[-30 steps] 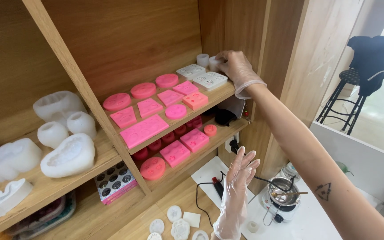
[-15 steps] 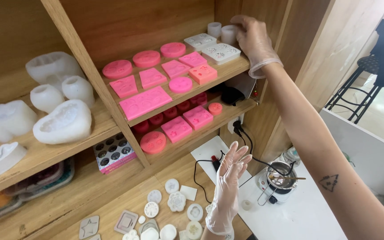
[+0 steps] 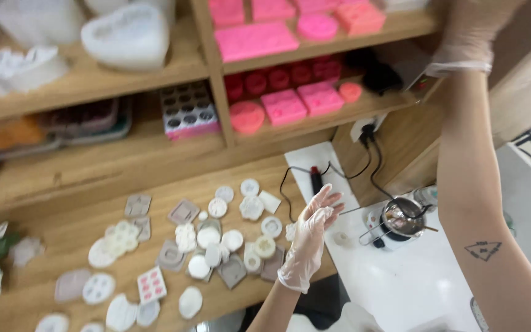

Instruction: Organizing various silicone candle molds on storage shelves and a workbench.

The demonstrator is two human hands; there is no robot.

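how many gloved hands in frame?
2. Left hand open, raised over the counter's right end. Right hand up at the top shelf, fingers cropped by the frame edge. None else visible.

Small craft workshop, mould-casting sort. Wooden shelves (image 3: 124,83) in front of me hold pink silicone moulds (image 3: 253,40) and white ones (image 3: 127,34). My wooden desk (image 3: 75,227) is strewn with small flat white and grey moulds (image 3: 216,240). A metal melting pot (image 3: 401,218) stands on the white surface, cables plugged nearby.

Gloved left hand (image 3: 311,237) raised, fingers spread; right hand (image 3: 471,31) gloved, arm stretched upward
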